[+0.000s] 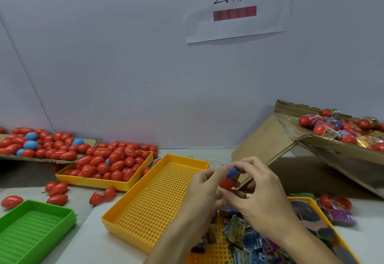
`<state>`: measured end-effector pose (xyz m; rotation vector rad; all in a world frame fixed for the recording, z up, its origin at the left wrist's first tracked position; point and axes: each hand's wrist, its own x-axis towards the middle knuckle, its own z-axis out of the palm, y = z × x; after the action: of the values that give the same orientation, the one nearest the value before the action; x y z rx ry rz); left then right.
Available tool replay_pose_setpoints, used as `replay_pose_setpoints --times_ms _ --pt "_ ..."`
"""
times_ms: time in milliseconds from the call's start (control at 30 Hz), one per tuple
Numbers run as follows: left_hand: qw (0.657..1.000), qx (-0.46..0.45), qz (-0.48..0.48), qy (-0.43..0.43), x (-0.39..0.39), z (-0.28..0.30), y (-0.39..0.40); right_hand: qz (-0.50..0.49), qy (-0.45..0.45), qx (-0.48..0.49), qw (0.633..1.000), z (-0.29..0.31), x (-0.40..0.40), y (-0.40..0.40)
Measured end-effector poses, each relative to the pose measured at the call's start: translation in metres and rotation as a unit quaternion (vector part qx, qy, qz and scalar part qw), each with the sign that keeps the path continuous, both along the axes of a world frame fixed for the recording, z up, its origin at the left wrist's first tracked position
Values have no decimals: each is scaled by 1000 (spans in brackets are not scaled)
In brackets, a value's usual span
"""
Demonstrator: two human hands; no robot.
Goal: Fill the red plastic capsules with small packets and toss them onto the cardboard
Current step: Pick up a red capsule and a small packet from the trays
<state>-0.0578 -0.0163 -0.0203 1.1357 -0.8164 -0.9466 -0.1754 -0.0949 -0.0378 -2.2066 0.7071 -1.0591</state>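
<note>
Both my hands meet above the table's middle right. My left hand (202, 189) grips a red capsule half (227, 183) from the left. My right hand (257, 189) pinches a small blue packet (234, 173) whose lower end sits in that capsule half. Under my hands a yellow tray (307, 200) holds a heap of small packets (243, 241). A flat cardboard sheet (87, 141) at the far left carries many closed red capsules (49, 146) and a few blue ones.
An empty perforated yellow tray (153, 201) lies left of my hands. Behind it a yellow tray (95, 181) is full of red capsules. A green tray (31, 228) sits at the bottom left. A tilted cardboard box (270, 139) with capsules and packets stands at the right. Loose capsules (58, 193) dot the table.
</note>
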Motion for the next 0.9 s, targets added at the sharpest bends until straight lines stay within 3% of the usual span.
replay_pose_setpoints --times_ms 300,633,900 --pt "995 17 -59 -74 0 -1 2 33 -44 5 998 2 -5 -5" --pt "993 48 -80 -78 5 -6 1 40 -58 21 997 -2 -3 -7" --pt "998 14 -42 -42 0 -9 -3 55 -66 40 995 -1 -3 -4"
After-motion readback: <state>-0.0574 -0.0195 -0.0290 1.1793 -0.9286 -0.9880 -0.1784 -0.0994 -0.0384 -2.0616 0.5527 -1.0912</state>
